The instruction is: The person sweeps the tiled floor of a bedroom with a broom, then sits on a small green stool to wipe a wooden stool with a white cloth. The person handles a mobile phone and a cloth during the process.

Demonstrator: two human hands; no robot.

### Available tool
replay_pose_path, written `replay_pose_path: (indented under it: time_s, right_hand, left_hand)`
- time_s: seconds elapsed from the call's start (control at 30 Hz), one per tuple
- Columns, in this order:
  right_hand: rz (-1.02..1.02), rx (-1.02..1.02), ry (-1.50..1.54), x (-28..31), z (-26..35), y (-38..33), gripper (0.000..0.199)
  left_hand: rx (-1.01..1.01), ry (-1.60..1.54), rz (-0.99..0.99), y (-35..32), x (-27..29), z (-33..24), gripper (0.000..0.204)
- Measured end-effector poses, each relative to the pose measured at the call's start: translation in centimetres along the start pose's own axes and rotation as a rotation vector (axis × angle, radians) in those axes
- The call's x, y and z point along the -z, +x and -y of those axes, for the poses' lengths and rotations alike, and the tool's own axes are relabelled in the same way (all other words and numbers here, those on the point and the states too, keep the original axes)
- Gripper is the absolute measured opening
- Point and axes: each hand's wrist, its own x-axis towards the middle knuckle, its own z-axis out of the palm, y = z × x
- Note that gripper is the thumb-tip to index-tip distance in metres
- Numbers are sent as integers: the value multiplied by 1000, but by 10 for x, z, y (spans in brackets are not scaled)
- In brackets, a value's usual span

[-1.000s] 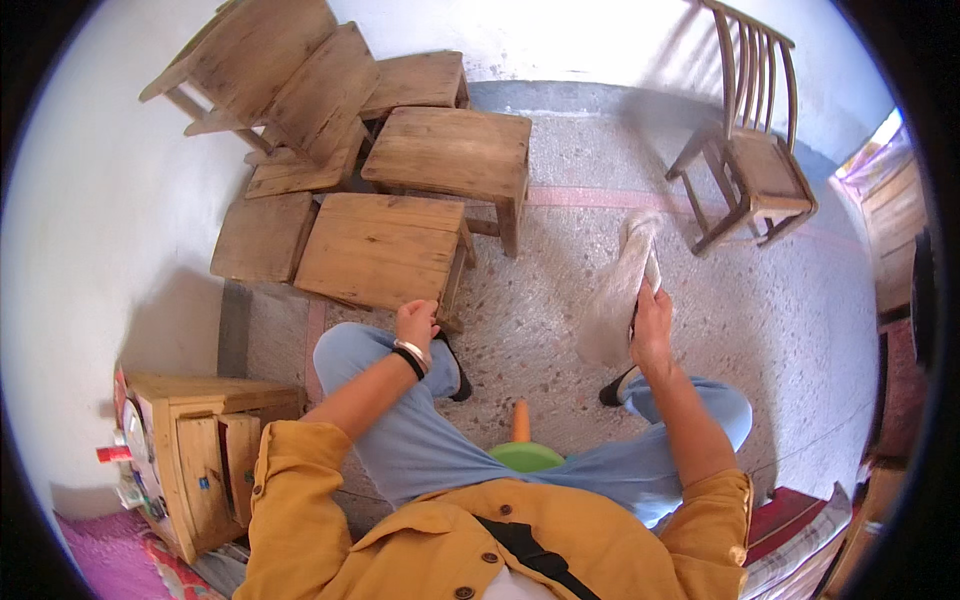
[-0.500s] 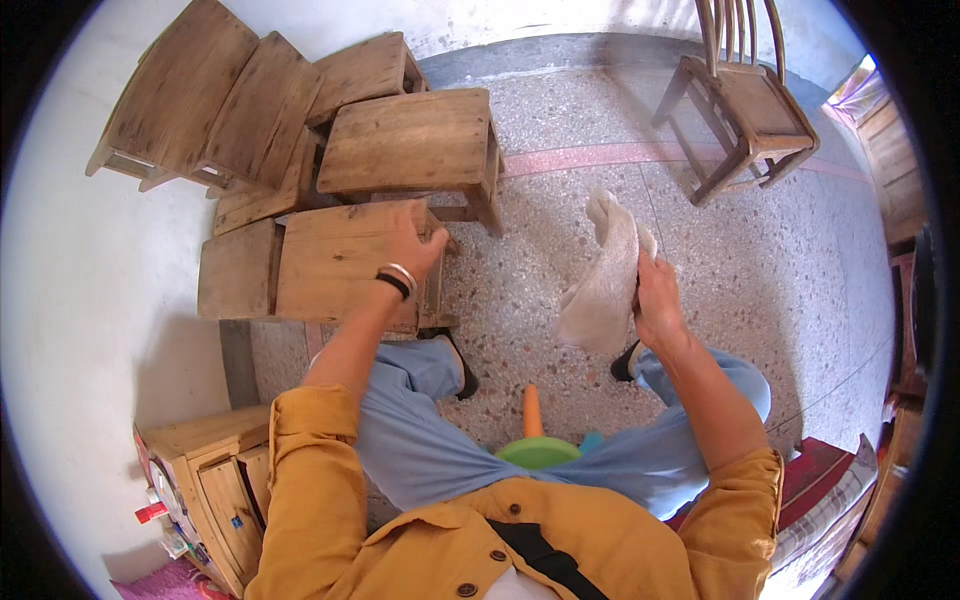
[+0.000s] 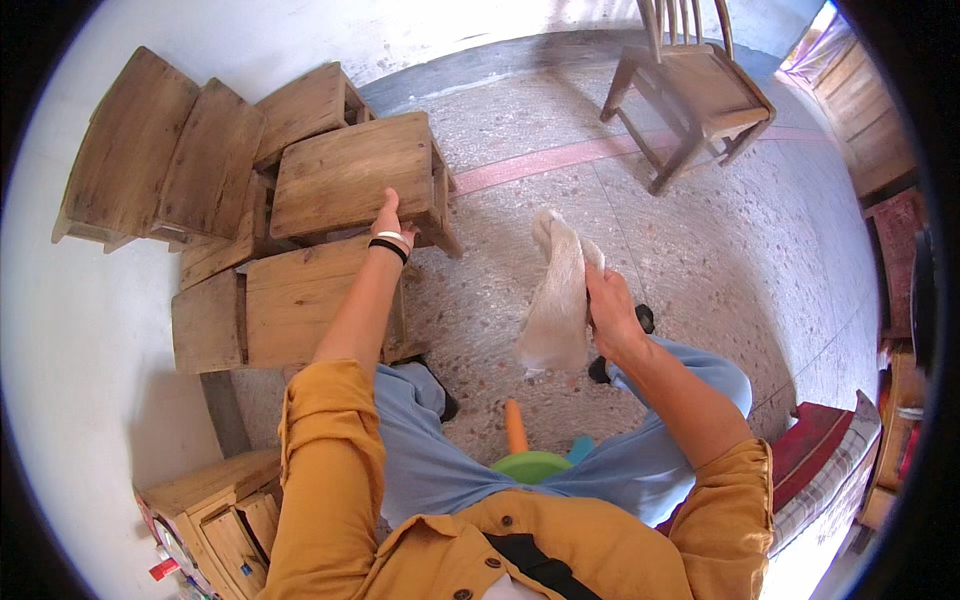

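My right hand [image 3: 614,315] is closed around the edge of a pale, damp-looking cloth [image 3: 556,305], which hangs in folds above the speckled floor. My left hand [image 3: 393,220], with a white bangle and a black band at its wrist, is at the near right edge of a wooden stool [image 3: 350,170]. Its thumb points up, apart from the other fingers, which are partly hidden; whether it touches the stool is unclear. Below that forearm lies a nearer wooden stool [image 3: 300,305], partly covered by my arm.
More wooden stools [image 3: 205,160] are stacked against the left wall. A wooden chair [image 3: 700,95] stands at the far right. Beneath me is a green plastic seat with an orange leg [image 3: 515,428]. A small wooden cabinet [image 3: 215,500] is at lower left, a red-cushioned seat [image 3: 815,455] at lower right.
My left hand has gone from the nearer stool to the edge of the farther one, its thumb now raised. The view has shifted; my right hand still holds the cloth.
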Motion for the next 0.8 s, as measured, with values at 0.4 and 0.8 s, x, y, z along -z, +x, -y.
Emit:
replay_pose_path:
  time_s: [0.4, 0.8]
  right_hand:
    - [-209, 180, 149, 36, 44, 2, 37]
    - [-268, 231, 301, 71, 44, 4, 36]
  left_hand:
    - [137, 252, 404, -19, 21, 68, 41]
    - [-533, 1629, 768, -124, -1, 93, 65]
